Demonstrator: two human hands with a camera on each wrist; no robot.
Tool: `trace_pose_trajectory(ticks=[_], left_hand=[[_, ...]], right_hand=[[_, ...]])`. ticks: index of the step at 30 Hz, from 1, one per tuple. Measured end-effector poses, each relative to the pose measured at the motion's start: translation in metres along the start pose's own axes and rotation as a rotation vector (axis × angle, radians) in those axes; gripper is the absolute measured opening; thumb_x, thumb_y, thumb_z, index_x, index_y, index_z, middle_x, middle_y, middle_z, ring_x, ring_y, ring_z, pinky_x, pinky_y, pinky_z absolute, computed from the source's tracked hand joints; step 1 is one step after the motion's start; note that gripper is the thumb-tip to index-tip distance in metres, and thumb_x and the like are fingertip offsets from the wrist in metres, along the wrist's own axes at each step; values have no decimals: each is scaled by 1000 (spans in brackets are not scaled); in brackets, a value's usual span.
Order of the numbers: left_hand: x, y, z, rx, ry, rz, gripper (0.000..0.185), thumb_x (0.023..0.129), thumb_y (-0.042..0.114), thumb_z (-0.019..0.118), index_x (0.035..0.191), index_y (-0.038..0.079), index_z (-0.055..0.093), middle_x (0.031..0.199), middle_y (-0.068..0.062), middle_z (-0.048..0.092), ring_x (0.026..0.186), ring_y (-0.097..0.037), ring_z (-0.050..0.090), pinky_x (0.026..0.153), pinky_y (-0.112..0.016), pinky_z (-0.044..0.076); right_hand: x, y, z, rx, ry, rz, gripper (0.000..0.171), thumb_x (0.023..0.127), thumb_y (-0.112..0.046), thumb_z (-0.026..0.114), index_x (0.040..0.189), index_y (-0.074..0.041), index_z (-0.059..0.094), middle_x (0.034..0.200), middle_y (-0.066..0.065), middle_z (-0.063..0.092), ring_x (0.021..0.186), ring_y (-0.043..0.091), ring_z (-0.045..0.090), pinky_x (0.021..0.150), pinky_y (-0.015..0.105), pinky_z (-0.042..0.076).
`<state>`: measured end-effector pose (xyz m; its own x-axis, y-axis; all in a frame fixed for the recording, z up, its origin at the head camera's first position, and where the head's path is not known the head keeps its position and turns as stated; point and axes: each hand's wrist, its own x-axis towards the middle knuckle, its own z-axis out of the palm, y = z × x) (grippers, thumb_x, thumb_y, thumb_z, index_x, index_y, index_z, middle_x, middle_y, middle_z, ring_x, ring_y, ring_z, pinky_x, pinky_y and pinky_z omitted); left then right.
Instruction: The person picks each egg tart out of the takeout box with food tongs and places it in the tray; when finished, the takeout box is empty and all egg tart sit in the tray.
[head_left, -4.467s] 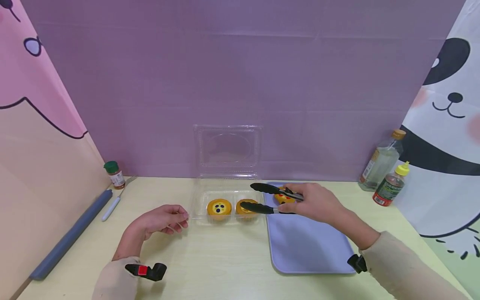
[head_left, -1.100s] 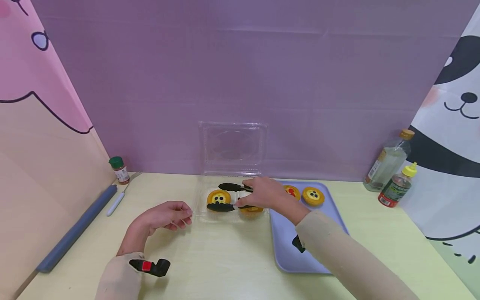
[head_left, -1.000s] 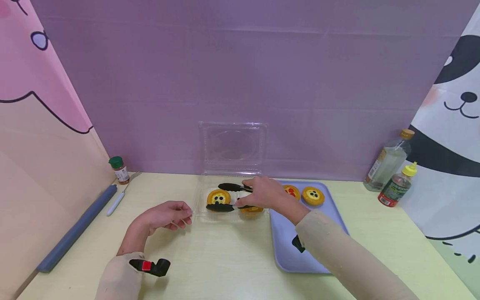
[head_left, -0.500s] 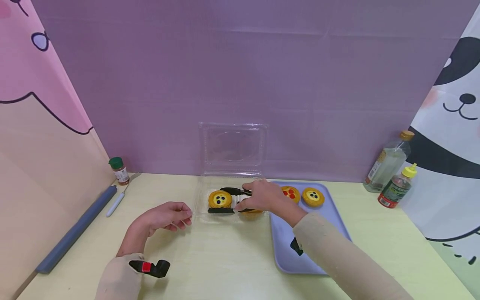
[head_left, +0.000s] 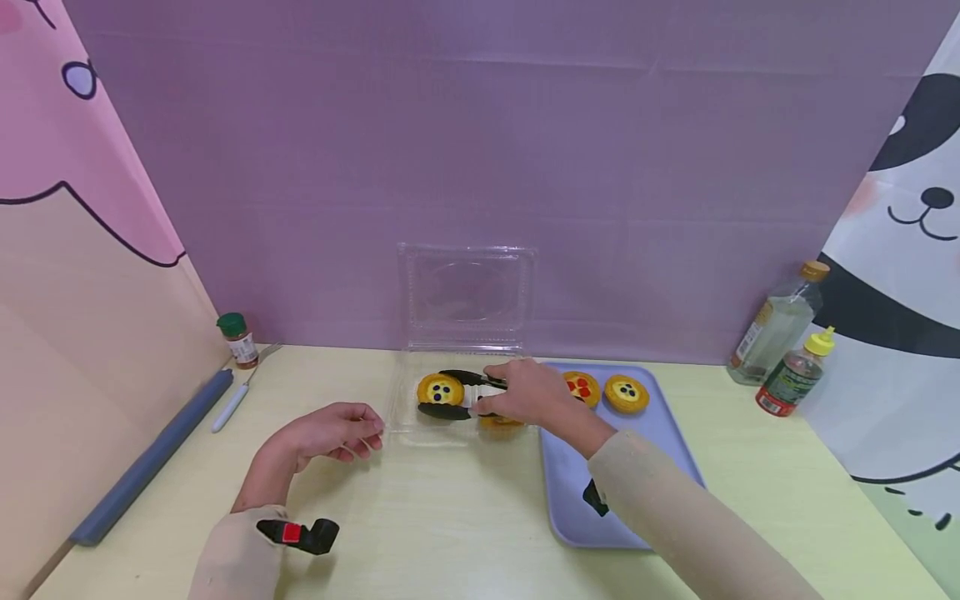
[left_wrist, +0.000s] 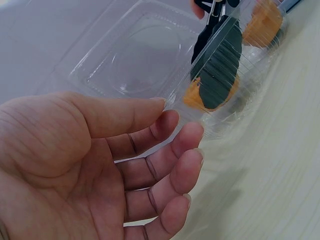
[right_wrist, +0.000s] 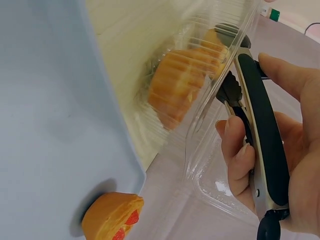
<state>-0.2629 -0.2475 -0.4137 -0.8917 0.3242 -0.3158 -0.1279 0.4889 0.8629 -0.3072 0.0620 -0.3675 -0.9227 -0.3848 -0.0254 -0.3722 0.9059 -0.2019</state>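
Note:
My right hand (head_left: 525,393) grips black tongs (head_left: 459,379) over an open clear plastic clamshell box (head_left: 405,421). The tong tips sit on either side of a blueberry tart (head_left: 440,389) in the box's left half. A second tart (head_left: 501,422) lies in the right half, partly hidden under my hand. In the right wrist view my fingers (right_wrist: 240,150) curl round the tongs' handle (right_wrist: 262,130), with that second tart (right_wrist: 175,85) behind the box wall. My left hand (head_left: 341,429) lies relaxed at the box's left edge, holding nothing; its fingertips (left_wrist: 192,132) are by the rim.
A lavender tray (head_left: 622,475) to the right of the box carries a red-topped tart (head_left: 581,386) and a blueberry tart (head_left: 626,393). Two bottles (head_left: 776,333) stand at the far right. A small spice jar (head_left: 238,340), a white utensil (head_left: 228,407) and a grey bar (head_left: 146,462) lie at the left.
The right hand has come back from the tray to the box. The tongs have narrowed onto the left blueberry tart, which sits slightly higher than half a second ago. The left hand has stayed put.

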Motion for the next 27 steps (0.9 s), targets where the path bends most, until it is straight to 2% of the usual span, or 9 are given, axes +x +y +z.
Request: trace_pose_trajectory(ticks=[4, 11, 14, 18, 19, 21, 23, 26, 27], left_hand=[[1, 0, 0, 2, 1, -2, 29, 103, 25, 55, 113, -1, 59, 97, -6, 67, 90, -22, 65, 78, -35, 50], [3, -1, 1, 6, -3, 5, 30, 103, 28, 54, 112, -1, 59, 97, -6, 67, 89, -22, 64, 77, -35, 49], [4, -2, 1, 4, -7, 11, 31, 103, 29, 54, 112, -1, 59, 98, -6, 67, 89, -23, 64, 76, -35, 49], [4, -2, 1, 5, -12, 16, 32, 103, 30, 55, 112, -1, 59, 98, -7, 68, 90, -23, 65, 77, -36, 50], [4, -2, 1, 7, -14, 16, 33, 103, 30, 55, 112, -1, 59, 99, -7, 68, 90, -23, 65, 77, -36, 50], [4, -2, 0, 8, -15, 9, 33, 103, 31, 55, 113, -1, 59, 99, -7, 68, 91, -23, 65, 78, -36, 50], [3, -1, 0, 10, -18, 7, 34, 103, 31, 55, 113, -1, 59, 99, -7, 68, 91, -23, 64, 78, -36, 50], [2, -2, 0, 5, -22, 9, 33, 103, 31, 54, 112, -1, 60, 99, -7, 68, 92, -23, 65, 79, -36, 50], [3, -2, 0, 2, -24, 13, 33, 103, 30, 55, 112, -1, 60, 99, -7, 68, 91, -23, 65, 79, -36, 50]], right_hand=[[-3, 3, -2, 1, 19, -9, 70, 83, -65, 67, 141, -28, 58, 122, 3, 73, 67, 16, 57, 44, 28, 35], [-9, 9, -5, 17, 47, -27, 69, 84, -65, 67, 141, -27, 58, 112, 6, 75, 69, 18, 60, 44, 29, 34], [-14, 12, -7, 37, 65, -24, 68, 84, -64, 68, 141, -28, 59, 125, 3, 71, 84, 22, 67, 46, 30, 38], [-20, 17, -15, 66, 72, -20, 68, 84, -65, 68, 142, -30, 57, 134, 0, 67, 77, 17, 65, 47, 30, 37], [-22, 18, -18, 80, 73, -20, 68, 84, -64, 69, 142, -30, 57, 133, 0, 67, 69, 15, 61, 47, 30, 35], [-26, 21, -22, 101, 81, -23, 69, 84, -63, 69, 143, -29, 56, 123, 1, 72, 62, 12, 54, 47, 29, 32], [-31, 24, -27, 120, 96, -19, 69, 84, -62, 70, 143, -29, 56, 122, 1, 72, 65, 13, 54, 49, 29, 34], [-39, 29, -34, 131, 117, -23, 68, 85, -61, 69, 143, -28, 56, 123, 2, 72, 85, 17, 65, 57, 30, 41], [-42, 31, -37, 131, 123, -23, 68, 85, -61, 69, 143, -28, 56, 129, 3, 69, 95, 19, 67, 61, 30, 43]])
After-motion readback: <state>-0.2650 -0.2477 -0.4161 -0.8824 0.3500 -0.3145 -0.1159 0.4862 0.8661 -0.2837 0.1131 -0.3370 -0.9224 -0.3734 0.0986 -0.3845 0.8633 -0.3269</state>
